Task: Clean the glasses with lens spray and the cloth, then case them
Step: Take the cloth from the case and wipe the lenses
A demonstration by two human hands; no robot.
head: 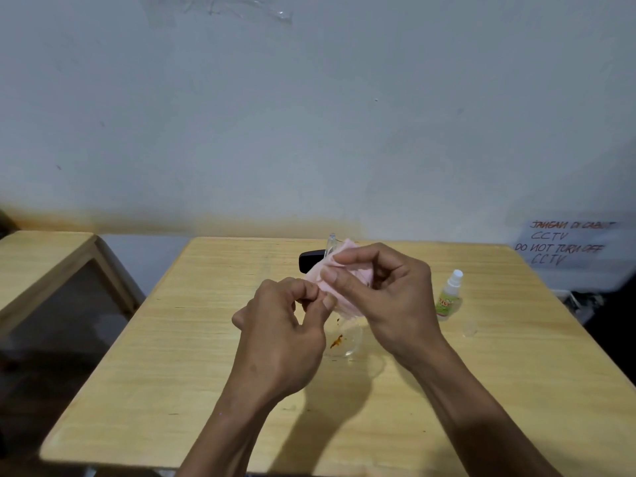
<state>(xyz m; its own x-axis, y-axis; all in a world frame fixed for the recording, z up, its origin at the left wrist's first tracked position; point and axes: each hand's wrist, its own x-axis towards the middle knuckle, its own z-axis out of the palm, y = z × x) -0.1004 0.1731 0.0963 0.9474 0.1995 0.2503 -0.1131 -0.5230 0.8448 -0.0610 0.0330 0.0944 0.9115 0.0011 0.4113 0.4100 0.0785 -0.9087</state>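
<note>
We pinch the light, fragile glasses (344, 339) by the frame with our left hand (282, 325); our right hand (375, 290) grips the soft cloth (330, 280).

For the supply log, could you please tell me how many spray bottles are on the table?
1. The spray bottle stands upright on the table, right of both hands and untouched. The hands and pink cloth could hide something small behind them.

Both hands (330, 304) pinch pink cloth (339, 290) (seemingly over glasses (344, 342)).
</note>
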